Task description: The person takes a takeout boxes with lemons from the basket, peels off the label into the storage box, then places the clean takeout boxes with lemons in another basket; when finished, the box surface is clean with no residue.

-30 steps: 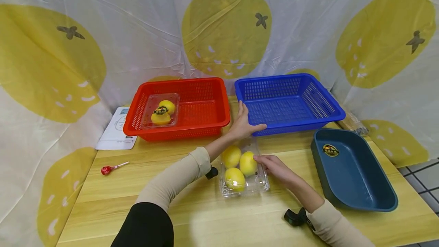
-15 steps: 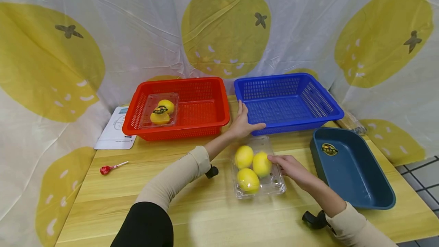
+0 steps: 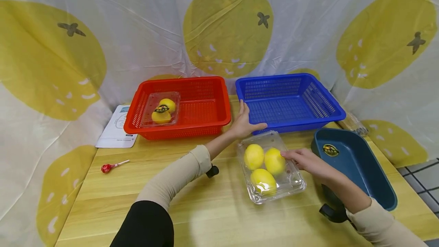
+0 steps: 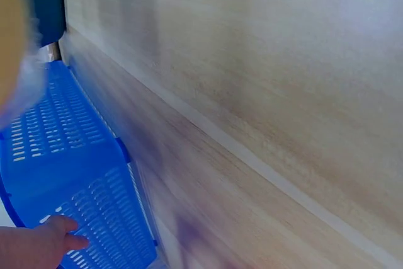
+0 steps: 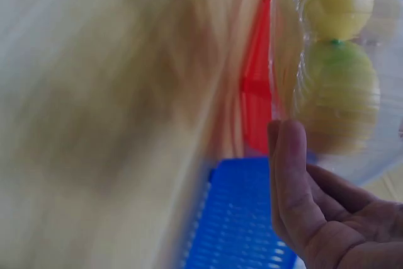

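While the clear box (image 3: 272,167) with three yellow lemons (image 3: 265,167) sits on the table (image 3: 205,205), it is tipped a little, with its right side raised. It lies just near the blue basket (image 3: 289,100) and left of the dark blue tray (image 3: 353,167). A moment ago it lay flat and more to the left, in front of the gap between the two baskets; now it has slid to the right, close to the tray.

The right hand (image 3: 306,160) holds the box by its right edge, fingers curled on the rim beside a lemon. The left hand (image 3: 244,123) has not moved. It rests with straight fingers on the near left corner of the blue basket and grips nothing.

The red basket (image 3: 178,106) stands left of the blue one, far on the table. Inside it is a closed clear box with lemons (image 3: 162,110). Farther left lie a white paper (image 3: 118,129) and, nearer, a red lollipop (image 3: 111,167).
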`<action>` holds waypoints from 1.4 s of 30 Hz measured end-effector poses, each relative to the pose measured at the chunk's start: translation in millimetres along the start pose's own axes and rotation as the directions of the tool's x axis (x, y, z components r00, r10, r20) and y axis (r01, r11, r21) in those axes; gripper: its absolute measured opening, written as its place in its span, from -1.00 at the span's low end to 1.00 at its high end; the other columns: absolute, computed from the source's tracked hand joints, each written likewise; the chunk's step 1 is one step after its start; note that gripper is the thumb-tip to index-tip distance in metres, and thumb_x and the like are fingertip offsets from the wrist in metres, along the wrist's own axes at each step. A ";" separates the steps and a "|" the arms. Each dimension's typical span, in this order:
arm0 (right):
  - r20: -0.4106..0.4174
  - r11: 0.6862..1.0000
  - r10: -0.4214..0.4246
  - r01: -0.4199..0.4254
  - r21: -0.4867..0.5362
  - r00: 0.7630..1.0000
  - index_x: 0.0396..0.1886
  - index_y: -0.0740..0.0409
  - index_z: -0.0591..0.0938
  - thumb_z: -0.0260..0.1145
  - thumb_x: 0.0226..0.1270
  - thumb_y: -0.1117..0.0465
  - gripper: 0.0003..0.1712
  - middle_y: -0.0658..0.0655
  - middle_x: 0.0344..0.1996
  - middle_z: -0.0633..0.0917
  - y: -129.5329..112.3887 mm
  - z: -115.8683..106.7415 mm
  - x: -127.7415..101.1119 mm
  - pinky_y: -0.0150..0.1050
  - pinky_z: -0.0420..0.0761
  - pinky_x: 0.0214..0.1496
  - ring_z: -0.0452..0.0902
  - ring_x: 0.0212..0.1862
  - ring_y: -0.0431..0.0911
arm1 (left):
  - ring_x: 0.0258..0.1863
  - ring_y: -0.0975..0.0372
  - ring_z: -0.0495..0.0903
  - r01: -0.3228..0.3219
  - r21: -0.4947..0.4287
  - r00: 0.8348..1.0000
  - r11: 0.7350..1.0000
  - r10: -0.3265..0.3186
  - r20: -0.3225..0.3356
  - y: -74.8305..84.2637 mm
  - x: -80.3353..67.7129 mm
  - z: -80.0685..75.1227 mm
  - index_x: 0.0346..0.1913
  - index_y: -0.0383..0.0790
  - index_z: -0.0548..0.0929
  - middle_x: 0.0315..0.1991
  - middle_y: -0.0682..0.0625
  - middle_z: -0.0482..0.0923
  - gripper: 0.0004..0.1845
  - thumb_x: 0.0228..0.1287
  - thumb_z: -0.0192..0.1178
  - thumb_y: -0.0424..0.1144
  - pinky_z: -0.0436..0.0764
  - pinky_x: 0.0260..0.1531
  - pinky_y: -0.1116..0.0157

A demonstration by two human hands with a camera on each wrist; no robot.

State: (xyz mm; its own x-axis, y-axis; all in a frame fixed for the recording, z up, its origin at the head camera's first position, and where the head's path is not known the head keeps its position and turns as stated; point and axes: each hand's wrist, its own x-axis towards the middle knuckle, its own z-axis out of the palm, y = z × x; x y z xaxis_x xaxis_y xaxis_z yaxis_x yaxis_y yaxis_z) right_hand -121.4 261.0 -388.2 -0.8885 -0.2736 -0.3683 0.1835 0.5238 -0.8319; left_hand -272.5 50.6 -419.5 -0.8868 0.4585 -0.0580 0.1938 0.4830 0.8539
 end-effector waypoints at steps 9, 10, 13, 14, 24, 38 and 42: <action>0.050 0.999 -0.046 0.047 -0.028 0.998 -0.05 0.39 0.59 -0.08 0.58 -0.07 -0.41 -0.03 -0.56 0.53 -33.0 -56.5 -11.0 -0.29 0.59 -0.35 0.48 -0.49 -0.22 | 0.57 0.00 -0.16 -0.041 0.073 0.999 0.996 0.043 -0.024 1.0 0.5 -0.2 0.52 -0.38 -0.29 0.57 -0.13 -0.57 0.23 0.12 0.38 0.04 0.11 0.50 0.13; 0.031 0.998 -0.042 0.043 -0.035 0.999 -0.14 0.34 0.62 -0.08 0.57 -0.08 -0.43 -0.06 -0.62 0.46 -37.1 -63.2 -10.1 -0.31 0.55 -0.40 0.41 -0.54 -0.24 | 0.57 -0.01 -0.16 -0.045 0.080 0.999 0.996 0.047 -0.025 0.8 0.9 -0.5 0.52 -0.40 -0.29 0.57 -0.15 -0.56 0.22 0.13 0.38 0.01 0.09 0.50 0.15; -0.032 0.997 -0.027 0.025 -0.079 0.999 -0.43 0.15 0.59 -0.04 0.55 -0.12 -0.47 -0.12 -0.76 0.25 -47.4 -83.7 -4.7 -0.33 0.38 -0.55 0.17 -0.66 -0.26 | 0.56 -0.02 -0.15 -0.041 0.092 0.999 0.995 0.044 -0.028 0.8 1.6 -1.1 0.52 -0.42 -0.28 0.57 -0.18 -0.54 0.19 0.14 0.37 -0.05 0.08 0.51 0.17; -0.051 0.996 -0.024 0.019 -0.092 0.998 -0.48 0.11 0.57 -0.03 0.54 -0.13 -0.48 -0.13 -0.76 0.20 -50.2 -90.6 -2.1 -0.33 0.34 -0.56 0.11 -0.67 -0.26 | 0.56 -0.02 -0.15 -0.033 0.091 0.999 0.995 0.035 -0.028 1.0 1.6 -1.3 0.52 -0.41 -0.28 0.57 -0.17 -0.55 0.19 0.14 0.38 -0.05 0.09 0.51 0.17; -0.084 0.985 0.026 -0.040 -0.170 0.996 -0.44 0.13 0.54 -0.04 0.51 -0.22 -0.43 -0.04 -0.63 0.31 -65.4 -152.4 27.3 -0.24 0.40 -0.40 0.25 -0.54 -0.18 | 0.58 0.00 -0.17 0.009 0.021 1.000 1.000 -0.009 -0.022 0.1 -0.7 -0.8 0.54 -0.31 -0.30 0.58 0.00 -0.60 0.28 0.07 0.40 0.12 0.16 0.47 0.02; -0.031 0.941 0.083 -0.089 -0.327 0.996 -0.65 0.01 0.34 -0.11 0.52 -0.24 -0.40 -0.06 -0.67 0.20 -59.9 -225.4 62.0 -0.25 0.45 -0.28 0.25 -0.53 -0.18 | 0.58 0.04 -0.19 0.015 -0.004 1.000 1.000 -0.015 -0.025 -0.6 -2.4 4.1 0.55 -0.24 -0.31 0.58 0.05 -0.59 0.27 0.07 0.39 0.15 0.15 0.48 0.02; -0.046 0.959 0.100 -0.108 -0.261 0.994 -0.67 -0.04 0.40 -0.06 0.50 -0.25 -0.41 -0.10 -0.67 0.30 -52.4 -234.2 75.1 -0.27 0.47 -0.31 0.31 -0.51 -0.21 | 0.58 0.03 -0.19 0.018 -0.007 0.999 1.000 -0.018 -0.028 -0.7 -2.7 3.0 0.55 -0.25 -0.30 0.58 0.05 -0.58 0.27 0.07 0.39 0.14 0.15 0.48 0.01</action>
State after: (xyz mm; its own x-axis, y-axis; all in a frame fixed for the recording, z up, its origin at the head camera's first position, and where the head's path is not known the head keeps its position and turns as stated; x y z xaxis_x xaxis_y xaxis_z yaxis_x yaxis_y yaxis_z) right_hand -296.2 401.9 -275.0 -0.8842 -0.1827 -0.4300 0.1624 0.7427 -0.6496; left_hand -268.9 51.3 -421.4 -0.9017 0.4283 -0.0591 0.1747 0.4859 0.8564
